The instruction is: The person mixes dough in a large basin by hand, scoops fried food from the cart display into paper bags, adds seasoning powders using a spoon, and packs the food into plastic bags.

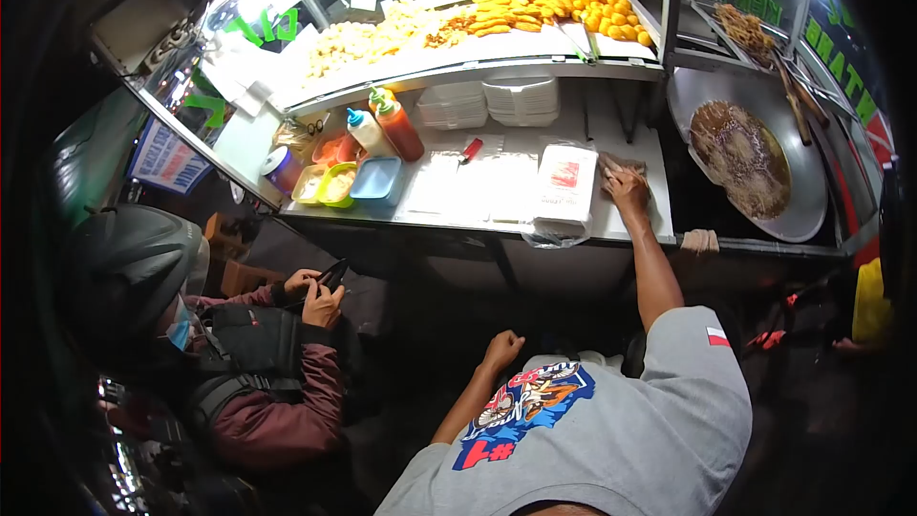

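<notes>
The person's right hand (626, 188) reaches to the counter, palm down, fingers bent over a crumpled grey-brown cloth (636, 166); whether they grip it or only press on it, one cannot tell. The cloth lies on the white flat counter (659, 220), just right of a stack of white rectangular food wrappers (564, 201) in clear plastic, and left of the wide grey metal wok (810, 182) of bubbling oil. The left hand (503, 352) hangs in front of the body, well apart from the counter, curled into a loose fist with nothing visible in it.

The top of the white stack bears red print too small to read. On the person's grey short-sleeved T-shirt (611, 440), a blue, red and white graphic shows "#1", its other lettering unclear. Green capitals on the glass panel (764, 0) above the wok begin with what looks like "KEN"; the rest is distorted. A blue and white printed banner (170, 155) at the left carries blurred words. Near it, another person in a dark rounded helmet (134, 263) holds a small black object (333, 274) in both hands
</notes>
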Demonstrator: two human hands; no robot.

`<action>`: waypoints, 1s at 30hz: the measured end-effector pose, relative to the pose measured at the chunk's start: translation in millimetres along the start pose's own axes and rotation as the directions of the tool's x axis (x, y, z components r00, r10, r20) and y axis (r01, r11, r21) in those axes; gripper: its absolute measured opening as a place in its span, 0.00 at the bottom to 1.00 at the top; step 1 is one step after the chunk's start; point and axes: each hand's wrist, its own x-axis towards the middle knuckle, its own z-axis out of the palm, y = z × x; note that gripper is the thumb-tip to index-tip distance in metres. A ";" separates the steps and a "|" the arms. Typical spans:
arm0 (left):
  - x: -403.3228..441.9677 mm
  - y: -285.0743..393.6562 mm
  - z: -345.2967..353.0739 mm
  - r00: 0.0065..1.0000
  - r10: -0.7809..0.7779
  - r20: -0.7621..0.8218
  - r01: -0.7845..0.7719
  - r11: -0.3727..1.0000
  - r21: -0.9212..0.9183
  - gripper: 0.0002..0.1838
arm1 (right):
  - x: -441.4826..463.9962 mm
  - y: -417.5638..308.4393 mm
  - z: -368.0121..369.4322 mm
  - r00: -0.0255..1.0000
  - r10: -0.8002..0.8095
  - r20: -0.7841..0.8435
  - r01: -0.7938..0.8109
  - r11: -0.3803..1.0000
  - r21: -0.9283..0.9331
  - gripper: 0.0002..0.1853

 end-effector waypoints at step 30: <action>-46.3 -114.1 27.7 0.985 -0.172 0.016 0.168 0.975 0.143 0.27 | -291.4 48.6 36.2 0.270 -0.136 0.953 0.256 0.965 0.065 0.21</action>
